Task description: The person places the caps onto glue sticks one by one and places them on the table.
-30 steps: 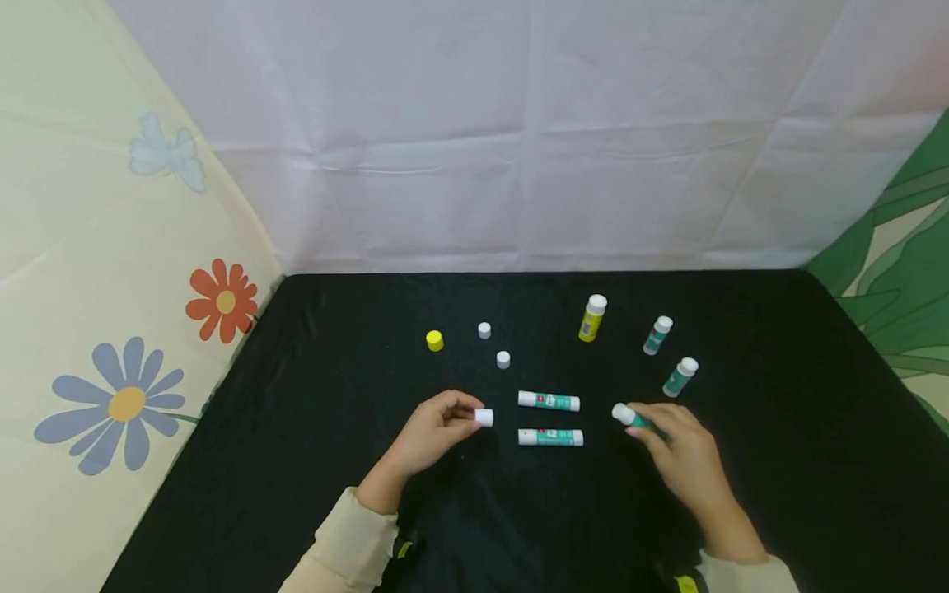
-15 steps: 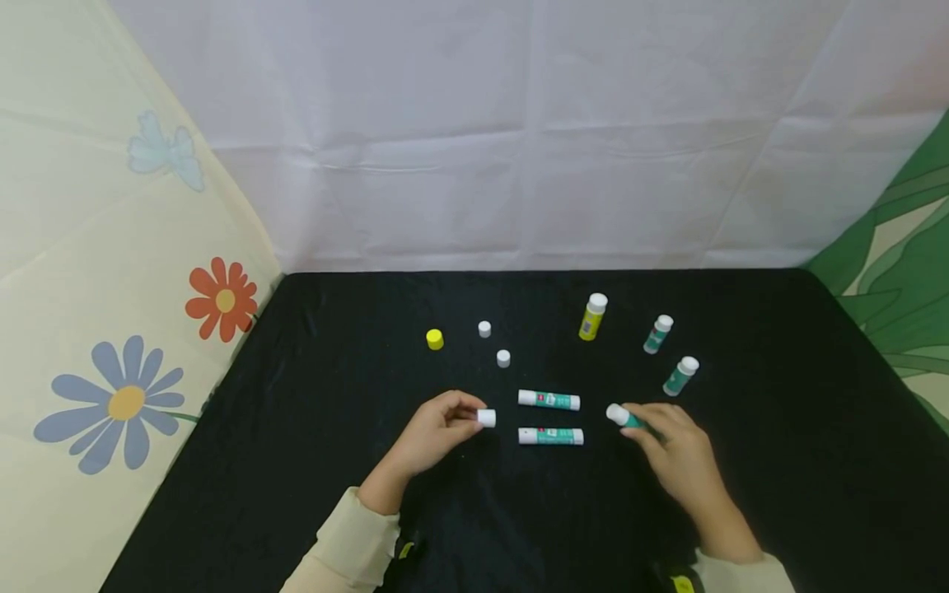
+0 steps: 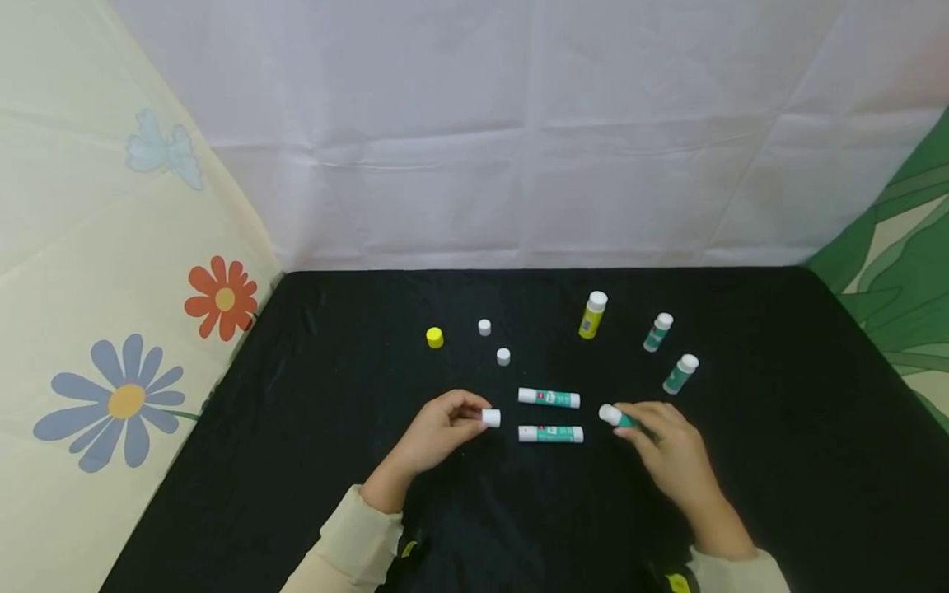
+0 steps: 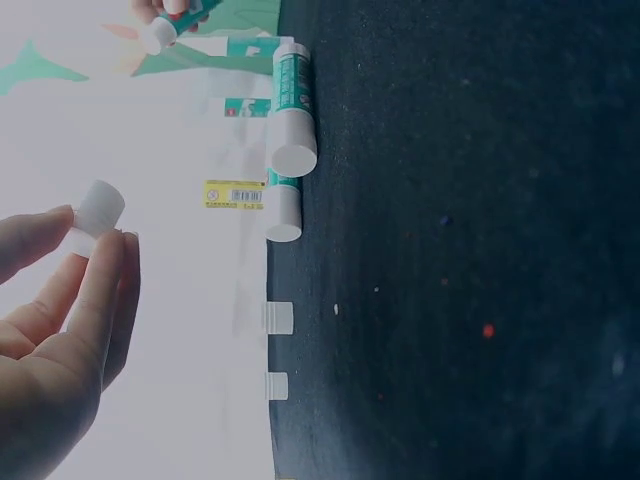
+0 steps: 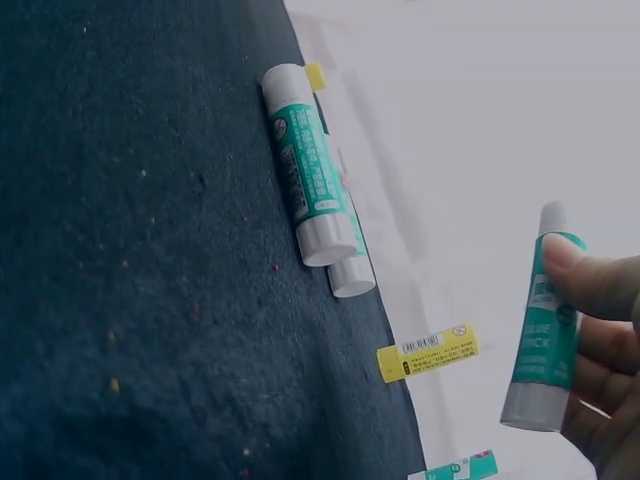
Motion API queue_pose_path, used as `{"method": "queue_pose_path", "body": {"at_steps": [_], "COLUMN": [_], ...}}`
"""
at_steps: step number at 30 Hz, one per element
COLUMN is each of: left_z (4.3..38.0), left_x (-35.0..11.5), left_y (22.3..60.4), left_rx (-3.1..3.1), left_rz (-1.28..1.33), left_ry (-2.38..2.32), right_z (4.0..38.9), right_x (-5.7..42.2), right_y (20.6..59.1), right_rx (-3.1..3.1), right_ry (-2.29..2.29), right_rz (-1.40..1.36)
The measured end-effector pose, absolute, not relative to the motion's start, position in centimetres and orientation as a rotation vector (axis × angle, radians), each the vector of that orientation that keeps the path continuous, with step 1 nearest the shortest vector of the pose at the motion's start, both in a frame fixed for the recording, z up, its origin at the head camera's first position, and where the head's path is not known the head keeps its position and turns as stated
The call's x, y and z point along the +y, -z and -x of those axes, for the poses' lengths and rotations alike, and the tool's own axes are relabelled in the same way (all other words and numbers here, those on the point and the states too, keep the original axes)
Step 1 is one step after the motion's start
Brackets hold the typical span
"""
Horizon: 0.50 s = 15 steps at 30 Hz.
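My left hand (image 3: 443, 430) pinches a white glue stick cap (image 4: 98, 210) between thumb and fingertips. In the right hand (image 3: 670, 457) is a green glue stick (image 5: 545, 325), gripped around its label, with its narrow white end bare and pointing left toward the cap in the head view. A gap separates cap and stick. Between the hands, two green glue sticks with white ends lie sideways on the black cloth, an upper glue stick (image 3: 549, 399) and a lower glue stick (image 3: 551, 434).
Beyond the right hand stand a yellow glue stick (image 3: 591, 319) and two green ones, a farther glue stick (image 3: 656, 334) and a nearer glue stick (image 3: 679, 376). A yellow cap (image 3: 435, 338) and two white caps, one farther cap (image 3: 485, 328) and one nearer cap (image 3: 503, 357), sit at left-centre.
The right hand has moved left with its glue stick, and the left hand has shifted slightly right with the cap, so the gap between them is smaller. The other glue sticks and caps stay put.
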<state>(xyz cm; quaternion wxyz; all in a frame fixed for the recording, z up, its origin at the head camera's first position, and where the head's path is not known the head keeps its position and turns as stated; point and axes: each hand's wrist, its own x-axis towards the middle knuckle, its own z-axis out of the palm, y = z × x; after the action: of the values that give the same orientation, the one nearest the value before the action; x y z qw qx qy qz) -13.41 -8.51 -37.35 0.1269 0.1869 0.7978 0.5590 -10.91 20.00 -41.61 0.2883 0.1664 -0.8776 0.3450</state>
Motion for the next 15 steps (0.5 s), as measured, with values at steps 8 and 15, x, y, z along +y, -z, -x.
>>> {"method": "queue_pose_path", "body": {"at_steps": [8,15], "left_z": [13.33,13.27], "left_x": [-8.39,-8.30], "left_y": [37.51,37.63], "left_rx": [2.312,2.314], "left_rz": [-0.546,-0.549], "left_ry": [-1.631,-1.632], "right_z": [10.94,10.92], "right_x": [19.61,19.45], "right_y": [41.70,41.76], "right_rx": [-2.346,-2.353], "right_ry": [-0.938,-0.939], "right_rz": [-0.443,-0.448]}}
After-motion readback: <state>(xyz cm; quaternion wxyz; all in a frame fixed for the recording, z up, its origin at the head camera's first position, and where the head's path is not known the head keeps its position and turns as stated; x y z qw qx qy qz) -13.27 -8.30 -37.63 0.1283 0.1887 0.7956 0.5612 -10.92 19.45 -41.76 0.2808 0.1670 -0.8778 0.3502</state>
